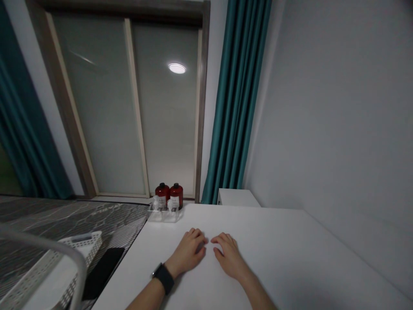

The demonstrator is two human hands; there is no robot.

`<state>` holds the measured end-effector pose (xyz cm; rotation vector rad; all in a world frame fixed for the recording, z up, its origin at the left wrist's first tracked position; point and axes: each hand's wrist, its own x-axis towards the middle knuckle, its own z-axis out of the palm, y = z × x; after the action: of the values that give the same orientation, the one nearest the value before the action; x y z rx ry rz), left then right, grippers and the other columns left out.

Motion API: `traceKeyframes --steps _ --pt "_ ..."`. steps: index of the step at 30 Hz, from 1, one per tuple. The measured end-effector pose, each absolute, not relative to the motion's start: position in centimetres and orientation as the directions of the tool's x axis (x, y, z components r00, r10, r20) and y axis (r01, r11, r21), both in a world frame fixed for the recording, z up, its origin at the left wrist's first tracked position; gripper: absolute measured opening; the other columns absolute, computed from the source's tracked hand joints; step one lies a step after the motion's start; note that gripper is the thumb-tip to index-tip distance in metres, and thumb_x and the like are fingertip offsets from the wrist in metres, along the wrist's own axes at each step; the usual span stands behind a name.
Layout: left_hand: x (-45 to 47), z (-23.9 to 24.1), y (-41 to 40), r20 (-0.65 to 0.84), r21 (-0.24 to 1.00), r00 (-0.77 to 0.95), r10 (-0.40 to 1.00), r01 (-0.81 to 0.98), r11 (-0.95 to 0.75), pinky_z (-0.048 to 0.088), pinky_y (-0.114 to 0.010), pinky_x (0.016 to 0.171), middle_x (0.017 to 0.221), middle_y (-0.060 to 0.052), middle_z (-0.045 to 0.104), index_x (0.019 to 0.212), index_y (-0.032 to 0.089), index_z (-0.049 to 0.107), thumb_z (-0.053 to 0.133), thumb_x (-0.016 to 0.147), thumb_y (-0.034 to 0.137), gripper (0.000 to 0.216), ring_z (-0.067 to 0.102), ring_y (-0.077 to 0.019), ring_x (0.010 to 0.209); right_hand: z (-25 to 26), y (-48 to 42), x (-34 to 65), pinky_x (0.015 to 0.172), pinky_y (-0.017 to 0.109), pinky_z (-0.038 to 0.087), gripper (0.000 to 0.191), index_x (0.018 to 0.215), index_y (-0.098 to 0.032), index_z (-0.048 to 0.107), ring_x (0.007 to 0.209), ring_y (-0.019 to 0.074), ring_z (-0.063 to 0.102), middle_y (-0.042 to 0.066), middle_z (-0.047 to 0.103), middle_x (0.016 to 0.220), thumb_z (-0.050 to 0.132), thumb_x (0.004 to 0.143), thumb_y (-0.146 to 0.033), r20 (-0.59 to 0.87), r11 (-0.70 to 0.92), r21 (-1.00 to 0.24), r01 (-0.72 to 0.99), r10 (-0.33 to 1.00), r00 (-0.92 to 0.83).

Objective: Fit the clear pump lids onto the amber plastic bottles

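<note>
The left hand (pixel 191 249) and the right hand (pixel 227 255) face each other just above or on the white counter (pixel 274 258), fingertips near but apart. Both are released, their fingers loosely bent; whether they touch the surface is hard to tell. A dark watch (pixel 164 277) circles the left wrist.

The thing nearest them is a clear tray (pixel 164 217), low-walled and see-through, at the counter's far left corner, beyond the left hand and apart from it. At its back two dark red bottles (pixel 176 192) stand upright side by side, with black caps and pale labels whose print is too small to read. In front of them are small whitish bottles (pixel 156 203), their shape blurred.

The counter's plain surface runs from the hands to the far edge and widely rightward to the right edge along the pale wall (pixel 338 120). The left edge slants past the left forearm. Just outside it lie a flat black object (pixel 105 271) and a white perforated basket (pixel 97 243), its pale inner floor showing. A curved grey tube (pixel 48 244) crosses in front of the basket. Beyond the far edge are a white cabinet (pixel 238 197), a teal curtain (pixel 237 107) and frosted sliding doors (pixel 167 129).
</note>
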<state>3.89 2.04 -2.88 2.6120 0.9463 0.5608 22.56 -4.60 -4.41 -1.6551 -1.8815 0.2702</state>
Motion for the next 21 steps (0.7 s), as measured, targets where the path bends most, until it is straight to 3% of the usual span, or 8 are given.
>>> traceKeyframes --steps 21 --pt "3.93 -2.7 2.02 0.239 0.398 0.704 0.669 0.557 -0.729 0.041 -0.038 0.089 0.109 -0.005 0.061 0.101 0.023 0.063 0.056 0.082 0.014 0.023 0.051 -0.0242 0.106 -4.5 -4.5 22.6 0.098 0.04 0.04 0.029 0.106 -0.025 0.065 0.11 0.0233 0.058 0.004 0.067 0.109 0.053 0.086 -0.008 0.278 0.187 -0.542 0.819 0.96 -0.035"
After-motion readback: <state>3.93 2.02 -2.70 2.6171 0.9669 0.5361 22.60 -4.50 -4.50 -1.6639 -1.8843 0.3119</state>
